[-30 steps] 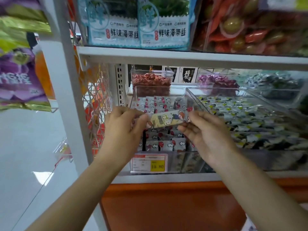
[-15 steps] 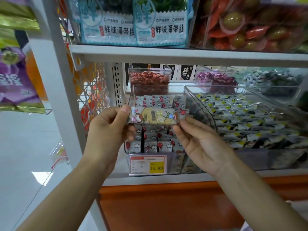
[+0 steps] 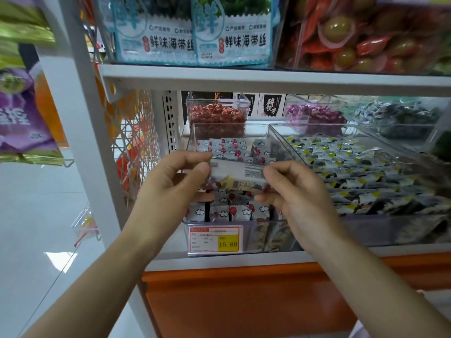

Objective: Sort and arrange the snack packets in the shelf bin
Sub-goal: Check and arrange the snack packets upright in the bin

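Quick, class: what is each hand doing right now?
Left hand: pinches the left end of the snack packet.
Right hand: pinches its right end.

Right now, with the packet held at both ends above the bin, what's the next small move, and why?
Probably lower the long white-and-yellow snack packet into the narrow clear plastic bin, settling it on the grey cloud-print packets. The left hand and right hand pinch its ends over that bin, so a short drop should place it.
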